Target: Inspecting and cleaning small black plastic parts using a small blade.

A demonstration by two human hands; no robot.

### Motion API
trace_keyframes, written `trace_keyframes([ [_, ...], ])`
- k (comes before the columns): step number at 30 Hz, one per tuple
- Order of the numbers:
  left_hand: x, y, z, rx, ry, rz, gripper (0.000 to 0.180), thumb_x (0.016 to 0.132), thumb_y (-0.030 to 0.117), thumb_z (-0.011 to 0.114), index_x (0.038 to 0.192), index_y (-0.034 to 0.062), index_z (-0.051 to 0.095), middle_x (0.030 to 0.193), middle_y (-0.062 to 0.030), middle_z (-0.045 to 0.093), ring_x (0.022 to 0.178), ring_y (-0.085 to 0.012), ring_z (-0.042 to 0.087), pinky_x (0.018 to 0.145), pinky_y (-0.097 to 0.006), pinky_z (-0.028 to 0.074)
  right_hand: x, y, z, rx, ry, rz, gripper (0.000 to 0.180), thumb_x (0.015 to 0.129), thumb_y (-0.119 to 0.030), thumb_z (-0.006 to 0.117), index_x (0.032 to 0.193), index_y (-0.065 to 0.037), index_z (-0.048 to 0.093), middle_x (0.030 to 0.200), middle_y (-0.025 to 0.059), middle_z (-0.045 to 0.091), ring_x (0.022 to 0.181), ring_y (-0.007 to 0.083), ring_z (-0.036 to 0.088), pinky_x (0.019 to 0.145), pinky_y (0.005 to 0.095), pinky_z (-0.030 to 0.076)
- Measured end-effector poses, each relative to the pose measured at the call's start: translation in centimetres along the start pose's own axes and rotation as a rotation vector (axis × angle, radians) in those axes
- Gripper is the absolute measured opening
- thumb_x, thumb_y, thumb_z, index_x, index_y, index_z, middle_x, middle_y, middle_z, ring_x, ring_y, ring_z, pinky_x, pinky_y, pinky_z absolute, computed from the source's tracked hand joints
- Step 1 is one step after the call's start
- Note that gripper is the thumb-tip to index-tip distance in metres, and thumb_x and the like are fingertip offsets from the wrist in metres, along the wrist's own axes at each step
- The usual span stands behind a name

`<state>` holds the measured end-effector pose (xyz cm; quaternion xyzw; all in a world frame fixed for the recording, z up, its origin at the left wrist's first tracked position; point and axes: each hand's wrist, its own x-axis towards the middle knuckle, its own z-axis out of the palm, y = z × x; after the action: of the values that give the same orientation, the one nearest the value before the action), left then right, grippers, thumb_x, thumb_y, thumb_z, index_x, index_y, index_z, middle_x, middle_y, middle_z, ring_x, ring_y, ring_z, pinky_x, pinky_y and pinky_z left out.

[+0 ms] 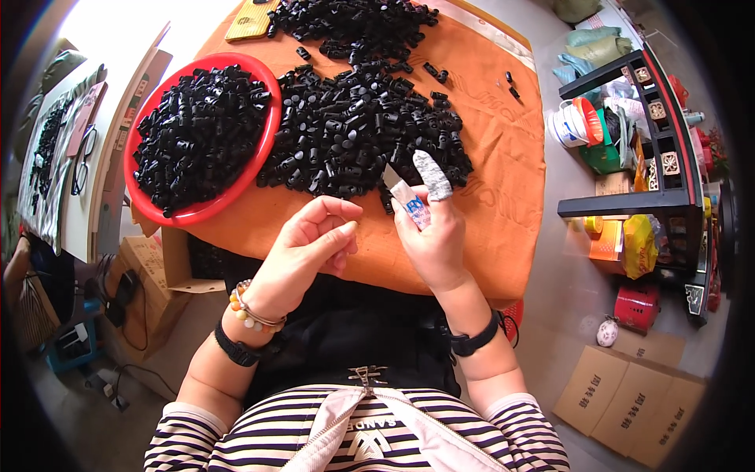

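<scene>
Over the near edge of the orange tablecloth [495, 212], my right hand [442, 240] grips a small knife blade [392, 178] wrapped in white tape or paper with blue print. A grey cloth finger cover [432, 175] is on its raised index finger. My left hand [311, 240] is to the left, fingers curled and thumb close to the index finger. Whatever may be in its pinch is too small to tell. Just beyond both hands lies a heap of small black cylindrical plastic parts [362, 130]. At the left, a round red basin [274, 118] is full of similar black parts [200, 134].
A second black pile [354, 27] and a yellow textured pad [250, 20] lie at the far side. Loose parts [513, 88] sit at the right. A black-framed rack [629, 207] and flattened cardboard [629, 397] are on the right, a cardboard box [145, 275] on the left.
</scene>
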<state>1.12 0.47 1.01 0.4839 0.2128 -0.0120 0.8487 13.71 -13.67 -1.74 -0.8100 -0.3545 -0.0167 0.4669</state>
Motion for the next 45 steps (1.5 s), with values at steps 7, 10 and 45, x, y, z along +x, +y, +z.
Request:
trace_keyframes([
  [7, 0.3, -0.5, 1.3, -0.043, -0.006, 0.014, 0.02, 0.093, 0.02, 0.05, 0.11, 0.0084, 0.051, 0.077, 0.0032, 0.053, 0.061, -0.0016, 0.047, 0.053, -0.016, 0.041, -1.1, -0.8, -1.0, 0.596, -0.266, 0.217, 0.013, 0.083, 0.002, 0.06, 0.094, 0.001, 0.053, 0.088, 0.0033, 0.056, 0.074, 0.0041, 0.052, 0.065, 0.0178, 0.041],
  [10, 0.6, -0.9, 1.0, -0.134, -0.097, 0.012, 0.019, 0.094, 0.022, 0.05, 0.108, 0.009, 0.051, 0.076, 0.0035, 0.053, 0.061, -0.0016, 0.047, 0.052, -0.017, 0.041, -1.1, -1.9, -1.4, 0.69, -0.399, 0.349, 0.014, 0.084, 0.001, 0.059, 0.096, 0.002, 0.053, 0.092, 0.0051, 0.056, 0.077, 0.0044, 0.051, 0.067, 0.017, 0.04],
  [45, -0.2, -0.3, -0.7, -0.537, -0.179, 0.035, 0.023, 0.094, 0.023, 0.044, 0.111, 0.0069, 0.046, 0.082, 0.0017, 0.055, 0.058, -0.0042, 0.045, 0.051, -0.019, 0.035, -2.9, -5.6, -1.0, 0.742, -0.365, 0.224, 0.045, 0.086, -0.016, 0.063, 0.122, 0.004, 0.046, 0.103, 0.0095, 0.061, 0.09, 0.0087, 0.056, 0.077, 0.0219, 0.046],
])
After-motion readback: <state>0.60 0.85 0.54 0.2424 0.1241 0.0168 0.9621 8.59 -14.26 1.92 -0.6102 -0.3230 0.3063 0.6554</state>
